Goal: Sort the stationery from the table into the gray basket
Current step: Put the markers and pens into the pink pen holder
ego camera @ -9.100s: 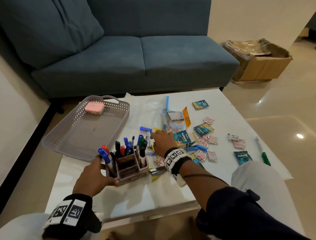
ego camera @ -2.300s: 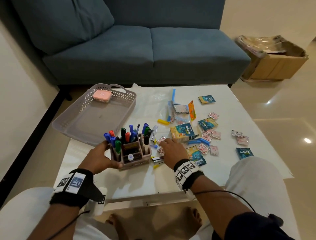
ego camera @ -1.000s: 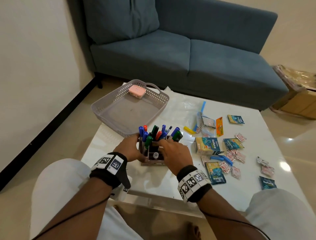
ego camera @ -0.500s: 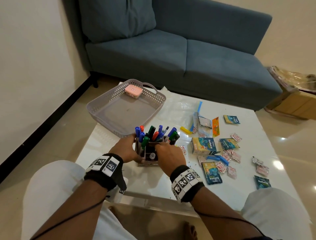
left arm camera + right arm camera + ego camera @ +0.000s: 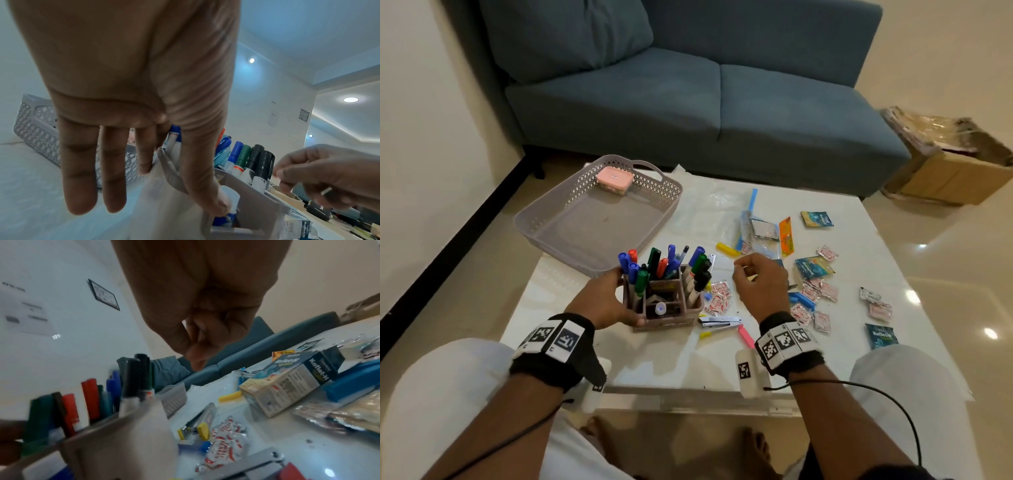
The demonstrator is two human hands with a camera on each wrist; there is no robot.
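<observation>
My left hand point(image 5: 604, 301) grips the pen organizer point(image 5: 664, 301) by its left wall, thumb hooked over the rim and fingers down the outside; in the left wrist view 2 fingers hang free beside the wall. My right hand point(image 5: 760, 284) hovers just right of the organizer, fingers curled in, thumb meeting fingertips. It may be pinching something small, but I cannot tell what, or whether it holds anything.

The gray basket point(image 5: 541, 226) lies beyond and to the left of the organizer, its near wall just behind the marker caps. Its long axis runs from near-left to far-right, with 1 pink box point(image 5: 614, 178) at the far end. My judgement: the left hand is both the nearer one and already on the organizer, so the move turns on lifting it up and forward-left over that near wall.

Count: 1 basket, 1 organizer holding roughly 12 upright markers, 1 stapler point(image 5: 719, 322) touching the worktop point(image 5: 661, 363) just right of the organizer, 1 yellow cap-like piece point(image 5: 726, 248), 1 medicine carton point(image 5: 292, 382) under the right hand, and many small sachets that I cannot count exactly.
</observation>
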